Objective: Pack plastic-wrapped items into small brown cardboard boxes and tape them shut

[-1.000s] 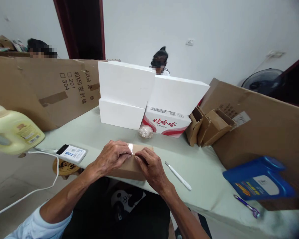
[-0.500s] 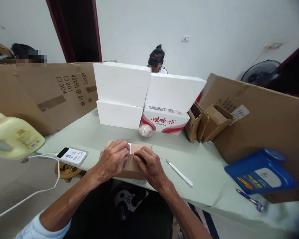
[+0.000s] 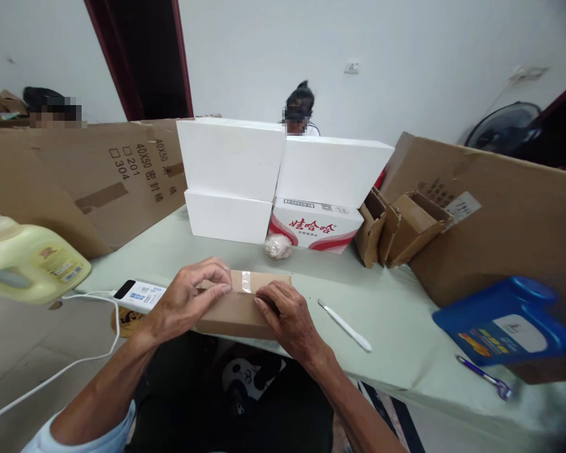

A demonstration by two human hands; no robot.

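Desk (image 3: pixel 396 333): pale green, white foam blocks (image 3: pixel 231 160) at back.
Box (image 3: pixel 231 309): brown carton at near edge, long axis left-right, tape strip (image 3: pixel 246 281) across top.
Left hand (image 3: pixel 182 305): on box's left end, fingers curled, thumb and forefinger tips meeting; pinching anything, can't tell.
Right hand (image 3: pixel 287 318): fingers together, flat on right end.
Nearer: both touch; box between.

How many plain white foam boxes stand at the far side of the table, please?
3: the upper left box, the lower left box beneath it, and the right box on the red-printed carton. Others may be hidden behind them.
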